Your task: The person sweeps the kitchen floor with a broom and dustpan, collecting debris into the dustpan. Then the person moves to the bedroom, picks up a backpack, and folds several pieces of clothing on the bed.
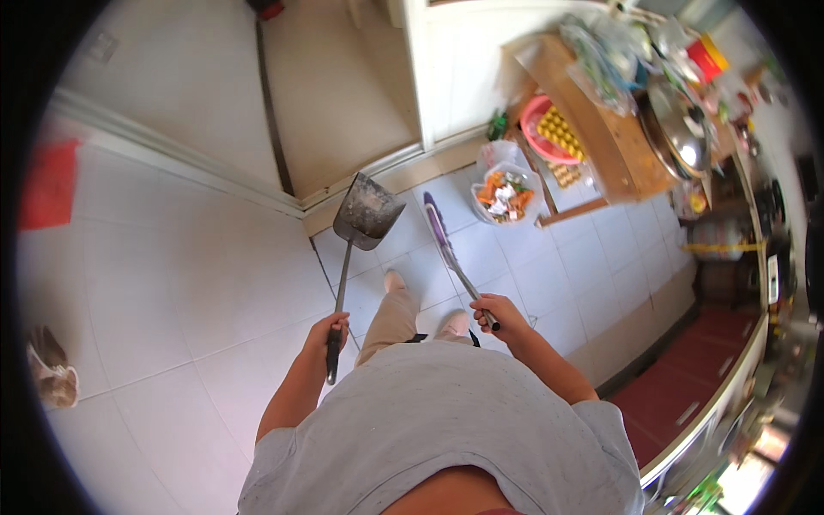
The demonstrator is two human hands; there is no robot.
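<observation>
My left hand (327, 333) is wrapped around the dark grip of a long-handled metal dustpan (369, 211). The pan's scuffed grey scoop points away from me, close to the sliding-door track; whether it touches the floor I cannot tell. In my right hand (501, 315) is the metal handle of a broom or brush with a narrow purple head (435, 219). That head is seen edge-on, to the right of the scoop. Beyond it stands a waste bin (477, 207) lined with a clear bag, with orange scraps and crumpled white paper (504, 199) inside.
A wooden table (618, 145) at the right bears plastic bags and a metal pot (676, 125). Under it are a pink basin (531, 125) and yellow egg trays (560, 132). Dark red cabinets (685, 360) line the right side. Shoes (53, 370) lie at far left. A doorway (341, 96) is ahead.
</observation>
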